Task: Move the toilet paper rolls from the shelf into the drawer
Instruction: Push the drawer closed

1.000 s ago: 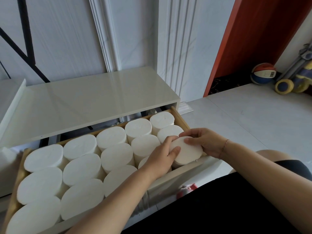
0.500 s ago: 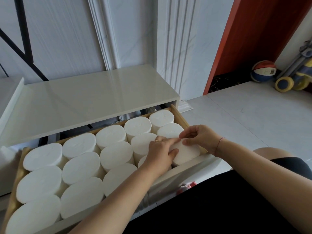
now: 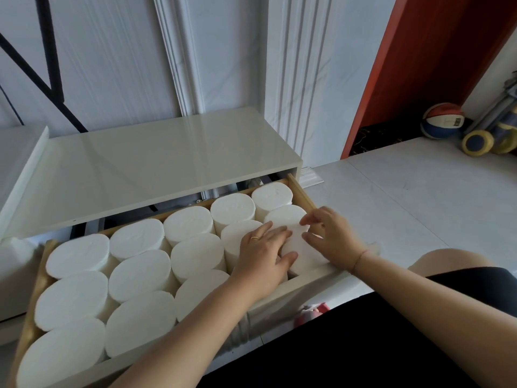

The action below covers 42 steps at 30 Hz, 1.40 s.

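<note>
The open drawer (image 3: 303, 195) is packed with several white toilet paper rolls standing upright in rows. One roll (image 3: 305, 257) stands in the drawer's front right corner, lower than in the earlier frames. My left hand (image 3: 263, 254) lies over its left side, fingers spread across the top and thumb against its front. On the roll's right upper edge rests my right hand (image 3: 334, 238), its fingers curled. The glossy white shelf top (image 3: 156, 163) above the drawer carries no rolls.
A white panelled wall rises behind the shelf. At the right is a red door frame (image 3: 391, 65), with a basketball (image 3: 442, 120) and a yellow-wheeled toy (image 3: 475, 142) on the pale tiled floor. My knee and dark shorts are at the lower right.
The roll has sunk further down into the front right corner. My left hand has slid flatter over its top, and my right hand has shifted along its right edge.
</note>
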### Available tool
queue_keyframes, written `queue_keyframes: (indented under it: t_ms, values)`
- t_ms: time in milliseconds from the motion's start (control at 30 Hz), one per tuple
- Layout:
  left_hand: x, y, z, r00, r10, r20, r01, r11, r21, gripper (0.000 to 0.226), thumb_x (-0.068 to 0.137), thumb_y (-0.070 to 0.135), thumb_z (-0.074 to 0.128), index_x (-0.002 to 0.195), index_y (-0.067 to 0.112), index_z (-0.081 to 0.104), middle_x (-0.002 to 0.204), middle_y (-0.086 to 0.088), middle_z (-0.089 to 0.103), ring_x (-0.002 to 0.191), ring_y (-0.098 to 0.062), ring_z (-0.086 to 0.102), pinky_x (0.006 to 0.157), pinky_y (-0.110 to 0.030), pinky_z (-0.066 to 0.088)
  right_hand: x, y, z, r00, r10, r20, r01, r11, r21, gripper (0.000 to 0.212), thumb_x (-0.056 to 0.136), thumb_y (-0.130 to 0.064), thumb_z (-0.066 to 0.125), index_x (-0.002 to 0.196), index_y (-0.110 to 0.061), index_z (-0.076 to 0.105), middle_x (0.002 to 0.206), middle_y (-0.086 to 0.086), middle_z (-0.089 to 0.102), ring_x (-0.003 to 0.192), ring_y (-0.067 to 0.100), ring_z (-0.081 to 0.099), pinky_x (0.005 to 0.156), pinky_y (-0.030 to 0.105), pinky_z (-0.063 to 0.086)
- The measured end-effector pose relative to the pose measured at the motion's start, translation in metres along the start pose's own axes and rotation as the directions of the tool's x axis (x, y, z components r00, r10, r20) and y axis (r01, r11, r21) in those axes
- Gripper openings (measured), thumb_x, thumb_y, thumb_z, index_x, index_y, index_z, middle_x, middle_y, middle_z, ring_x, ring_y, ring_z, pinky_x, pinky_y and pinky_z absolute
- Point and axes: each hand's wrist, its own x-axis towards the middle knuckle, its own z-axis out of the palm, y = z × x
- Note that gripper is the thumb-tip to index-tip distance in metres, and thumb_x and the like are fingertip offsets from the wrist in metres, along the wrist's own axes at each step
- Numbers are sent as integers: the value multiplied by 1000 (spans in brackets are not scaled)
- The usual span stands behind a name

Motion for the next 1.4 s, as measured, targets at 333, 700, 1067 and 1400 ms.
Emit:
queue_keyframes:
  t_ms: [333, 700, 1067, 1400]
  values:
    - [-97, -36, -53, 998, -26, -58, 51, 865, 498, 71, 92, 63, 1, 149, 23, 17, 157, 4, 8, 145, -16, -2, 117, -48, 7, -44, -39, 36, 983, -182, -26, 151, 880, -450, 71, 91, -68, 6, 152, -33, 15, 161, -7, 8, 150, 14, 4, 119, 36, -14]
    - [-148, -75, -81, 936, -112, -335, 281, 810, 514, 65, 96, 55, 17, 148, 16, 22, 155, -4, 22, 144, -22, 17, 114, -47, 15, -42, -53, 55, 952, -305, -10, 255, 814, -522, 66, 95, -58, 20, 151, -23, 30, 158, 4, 25, 147, 22, 20, 120, 47, 2]
    - [-104, -110, -101, 881, -123, -457, 364, 794, 488, 67, 95, 51, 19, 147, 9, 25, 154, -11, 23, 144, -25, 16, 116, -43, 12, 16, -63, 67, 945, -322, -62, 250, 828, -501, 68, 94, -54, 19, 152, -19, 26, 159, 7, 22, 149, 22, 15, 120, 51, 11]
    - [-50, -147, -121, 814, -180, -552, 469, 764, 442, 71, 92, 53, 15, 145, 10, 30, 154, -12, 25, 144, -26, 16, 118, -43, 9, 80, -76, 93, 955, -162, -250, 32, 889, -456, 72, 90, -56, 11, 151, -22, 27, 159, 5, 25, 149, 21, 17, 121, 46, 0]
